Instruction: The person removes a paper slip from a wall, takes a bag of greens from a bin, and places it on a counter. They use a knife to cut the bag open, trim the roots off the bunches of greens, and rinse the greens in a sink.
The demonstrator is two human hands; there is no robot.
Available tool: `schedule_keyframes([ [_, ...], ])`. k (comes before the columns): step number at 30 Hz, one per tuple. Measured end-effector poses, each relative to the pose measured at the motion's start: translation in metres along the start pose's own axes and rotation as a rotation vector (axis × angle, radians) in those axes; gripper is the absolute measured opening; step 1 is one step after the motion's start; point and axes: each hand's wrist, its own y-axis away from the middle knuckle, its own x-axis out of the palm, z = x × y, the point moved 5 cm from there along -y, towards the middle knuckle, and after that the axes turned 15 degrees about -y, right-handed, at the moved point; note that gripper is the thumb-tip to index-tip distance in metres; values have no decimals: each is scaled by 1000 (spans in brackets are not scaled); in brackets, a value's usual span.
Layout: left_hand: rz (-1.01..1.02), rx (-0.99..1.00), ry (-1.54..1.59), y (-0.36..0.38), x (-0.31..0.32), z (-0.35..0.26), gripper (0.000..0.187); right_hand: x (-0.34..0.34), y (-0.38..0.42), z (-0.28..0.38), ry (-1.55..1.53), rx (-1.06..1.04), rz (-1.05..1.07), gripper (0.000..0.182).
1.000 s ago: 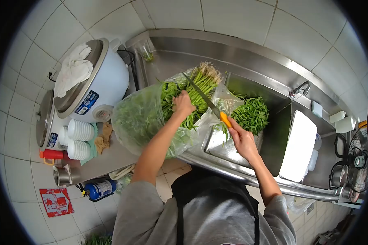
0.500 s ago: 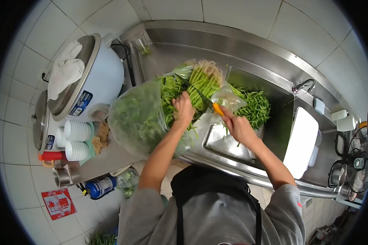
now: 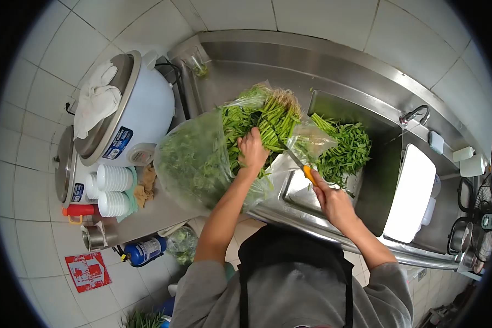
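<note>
Bunched greens [image 3: 263, 121] partly bagged; left hand [image 3: 252, 150] clasping them, right hand [image 3: 335, 205] gripping orange-handled knife [image 3: 308, 173], tip seemingly among stems [image 3: 281, 121].

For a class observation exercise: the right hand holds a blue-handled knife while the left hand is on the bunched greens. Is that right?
Not blue: the head view shows the knife with an orange-yellow handle. The right hand does hold it, and the left hand is on the bunched greens.
</note>
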Motion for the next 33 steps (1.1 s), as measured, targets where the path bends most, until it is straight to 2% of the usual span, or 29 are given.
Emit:
schedule_keyframes([
  [4,-86,67,-20,6,3,-4,65,-45,-8,20,-77,-3,78,39],
  [5,-44,89,-136,5,17,-2,63,-41,-19,20,-75,14,82,38],
  [8,7,73,-54,0,-1,-3,61,-15,-36,1,-107,11,72,38],
  [9,-9,38,-35,-6,2,4,65,-11,-43,-2,-128,-9,63,39],
  [12,305,-261,184,-29,-13,37,79,-67,-34,1,-366,191,164,37],
  [15,522,-478,352,-38,-42,43,91,-99,-28,-5,-466,192,65,36],
  [18,442,-364,273,-36,-22,55,98,-113,-50,-13,-421,132,-65,36],
  [19,509,-322,380,-32,-22,48,92,-113,-64,-18,-383,109,-105,36],
  [20,501,-226,316,-30,-20,40,90,-112,-77,-22,-343,83,-142,36],
  [21,491,-135,252,-25,-18,29,88,-105,-88,-27,-304,-25,-204,36],
  [22,474,-45,186,-22,-16,17,86,-97,-94,-27,-332,-37,-219,36],
  [23,347,-29,-5,-18,-15,9,81,-89,-98,-24,-361,-53,-234,36],
  [24,336,-56,-24,-17,-11,9,81,-76,-97,-25,-392,-60,-242,36],
  [25,326,-83,-40,-17,-7,10,82,-56,-93,-31,-425,-176,-288,38],
  [27,364,-181,27,-24,-4,17,80,-18,-73,-31,-508,-72,-281,41],
  [29,386,-219,-14,-39,-11,24,86,18,-56,-30,-591,-38,-288,42],
  [30,393,-236,-36,-44,-12,26,89,35,-51,-30,-634,45,-236,42],
  [33,453,-262,-37,-43,-15,24,93,63,-49,-21,-591,1,-275,45],
])
